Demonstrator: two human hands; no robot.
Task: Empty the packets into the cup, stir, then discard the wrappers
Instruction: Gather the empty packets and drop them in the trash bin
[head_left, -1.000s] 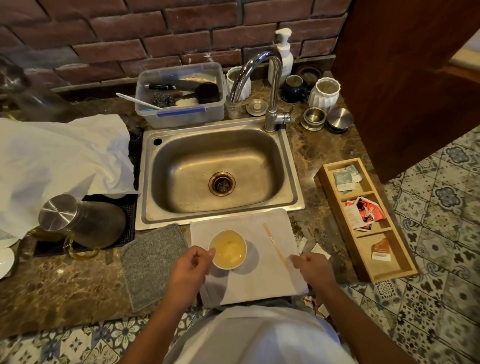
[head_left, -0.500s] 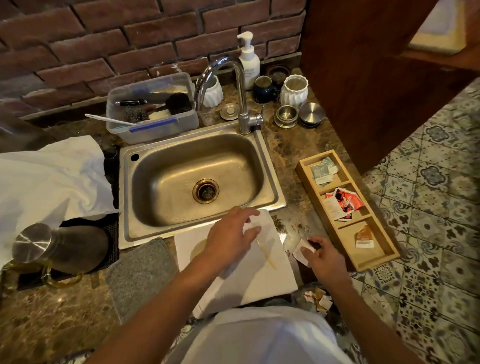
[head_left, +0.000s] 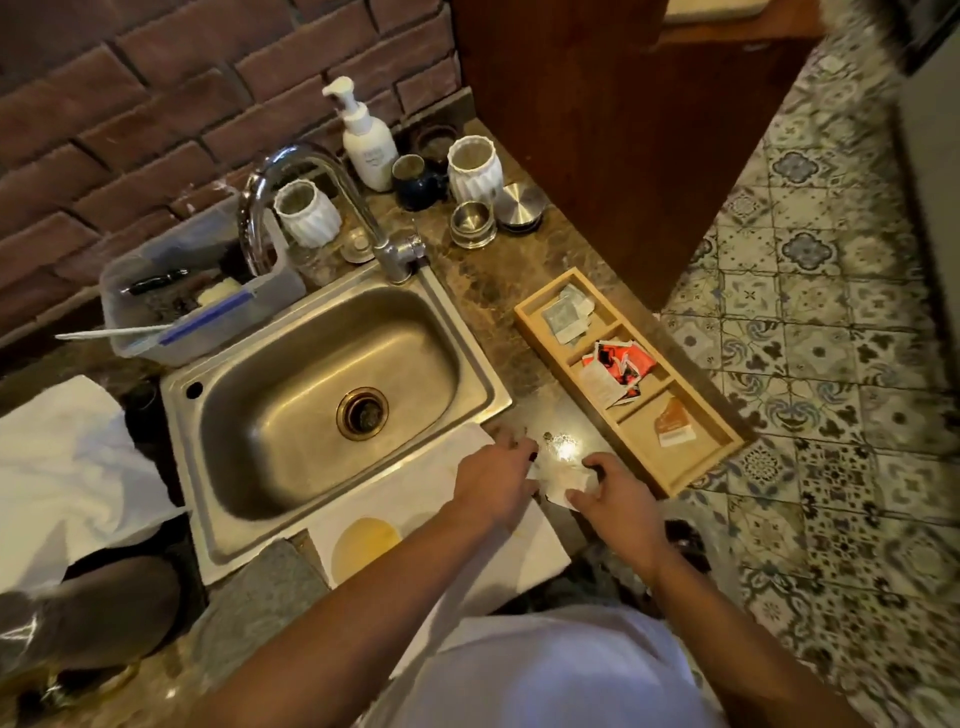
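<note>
The white cup (head_left: 366, 545) holds yellowish liquid and stands on a white cloth (head_left: 415, 499) at the counter's front edge, partly behind my left forearm. Crumpled white wrappers (head_left: 558, 475) lie on the counter right of the cloth. My left hand (head_left: 493, 478) reaches across, its curled fingers on the wrappers' left edge. From the right side my right hand (head_left: 613, 499) closes on them. A wooden tray (head_left: 670, 488) just right of my hands holds red packets (head_left: 618, 364) and others. The stir stick is hidden.
The steel sink (head_left: 332, 395) and faucet (head_left: 291, 176) lie behind the cloth. A grey mat (head_left: 260, 597) sits left of the cup. A soap bottle (head_left: 369, 140), jars and a plastic tub (head_left: 197, 306) line the brick wall. Tiled floor drops off at right.
My left hand left the cup and crossed right to the wrappers. My right hand stayed on them. The view swung right, so the cup is now at lower left.
</note>
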